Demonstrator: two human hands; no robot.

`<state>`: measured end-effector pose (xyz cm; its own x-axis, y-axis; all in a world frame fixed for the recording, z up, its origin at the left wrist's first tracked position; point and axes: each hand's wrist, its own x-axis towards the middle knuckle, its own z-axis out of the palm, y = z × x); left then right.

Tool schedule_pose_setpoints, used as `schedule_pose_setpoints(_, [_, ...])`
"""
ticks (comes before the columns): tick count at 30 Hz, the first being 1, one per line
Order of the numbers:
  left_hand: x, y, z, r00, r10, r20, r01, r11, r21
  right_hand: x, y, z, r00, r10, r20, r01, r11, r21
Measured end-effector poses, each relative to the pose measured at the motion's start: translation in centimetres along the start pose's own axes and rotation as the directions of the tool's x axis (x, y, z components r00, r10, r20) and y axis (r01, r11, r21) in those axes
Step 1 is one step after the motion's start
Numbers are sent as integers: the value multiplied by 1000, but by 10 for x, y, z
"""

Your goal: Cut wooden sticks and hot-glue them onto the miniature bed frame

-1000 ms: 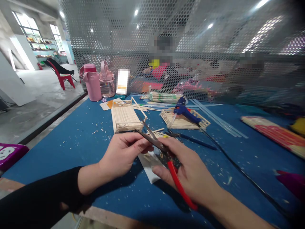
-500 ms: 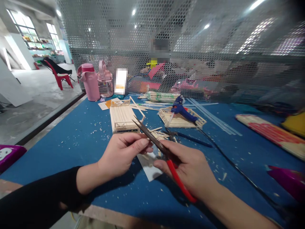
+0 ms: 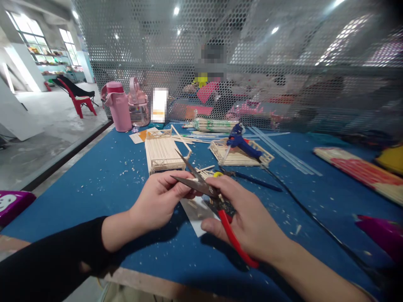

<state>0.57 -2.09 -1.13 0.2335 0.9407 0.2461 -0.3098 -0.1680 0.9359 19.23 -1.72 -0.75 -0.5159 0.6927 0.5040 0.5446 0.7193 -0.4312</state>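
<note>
Scissors (image 3: 211, 191) with red handles are gripped in my right hand (image 3: 248, 212). Their dark blades stand apart and point left, one crossing in front of the fingers of my left hand (image 3: 162, 197). That hand is closed in a pinch; a small pale bit shows near its fingertips between the blades, too small to name. Just beyond it stands a small bed-like model (image 3: 162, 151) built of thin wooden sticks. Cut stick pieces (image 3: 206, 171) lie behind the blades. A sheet of white paper (image 3: 197, 224) lies beneath the hands.
A blue glue gun (image 3: 241, 142) rests on a second stick frame (image 3: 233, 159), its black cord (image 3: 302, 214) running right. Blue-handled pliers (image 3: 258, 182) lie nearby. Clear glue sticks (image 3: 283, 153), bundled sticks (image 3: 215, 125), a pink thermos (image 3: 119, 109) and a mesh screen (image 3: 141, 54) are farther back.
The scissors' blades have opened from together to apart, and my right thumb has spread away from the fingers. My left hand has shifted slightly left and up.
</note>
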Motion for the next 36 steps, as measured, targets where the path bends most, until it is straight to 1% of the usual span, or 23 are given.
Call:
schedule_pose_setpoints(3, [0, 0, 0, 1000, 16, 3, -16, 1000, 16, 0, 0, -1, 1000, 1, -12, -1, 1000, 6])
schedule_pose_setpoints(10, [-2, -2, 0, 1000, -10, -1, 10, 999, 39, -2, -1, 2, 999, 1, -43, -1, 1000, 14])
schedule_pose_setpoints(15, [-4, 0, 1, 999, 19, 31, -21, 997, 76, -4, 1, 3, 998, -23, -61, 24, 999, 27])
schedule_pose_setpoints(19, [-4, 2, 2, 1000, 10, 10, -11, 995, 94, -5, 2, 3, 998, -33, -60, 34, 999, 27])
schedule_pose_setpoints(26, [-3, 0, 0, 1000, -7, -1, 8, 996, 92, -2, 0, 3, 999, 20, -46, -19, 999, 35])
schedule_pose_setpoints(28, [-2, -2, -1, 1000, 18, -2, -18, 989, 148, -1, -3, 2, 997, 59, -51, -54, 995, 82])
schedule_pose_setpoints(29, [-2, -3, -1, 999, 46, 6, -46, 976, 215, 0, -4, 2, 993, 101, -60, -92, 986, 135])
schedule_pose_setpoints(30, [-2, -3, -2, 996, 89, 25, -92, 947, 309, 1, -6, 2, 985, 159, -70, -141, 967, 213])
schedule_pose_setpoints(31, [-2, -4, -2, 988, 144, 60, -156, 894, 420, 2, -8, 2, 971, 228, -77, -194, 931, 309])
schedule_pose_setpoints(32, [-2, -4, -3, 972, 206, 116, -236, 817, 525, 3, -10, 3, 951, 301, -78, -245, 881, 403])
schedule_pose_setpoints(34, [-2, -5, -4, 915, 311, 256, -400, 634, 662, 6, -15, 3, 905, 422, -58, -324, 771, 549])
schedule_pose_setpoints(35, [-2, -6, -4, 883, 348, 314, -465, 559, 687, 8, -18, 4, 889, 457, -37, -347, 723, 598])
schedule_pose_setpoints(36, [-2, -6, -4, 858, 370, 358, -509, 508, 695, 9, -20, 4, 876, 482, -11, -368, 684, 630])
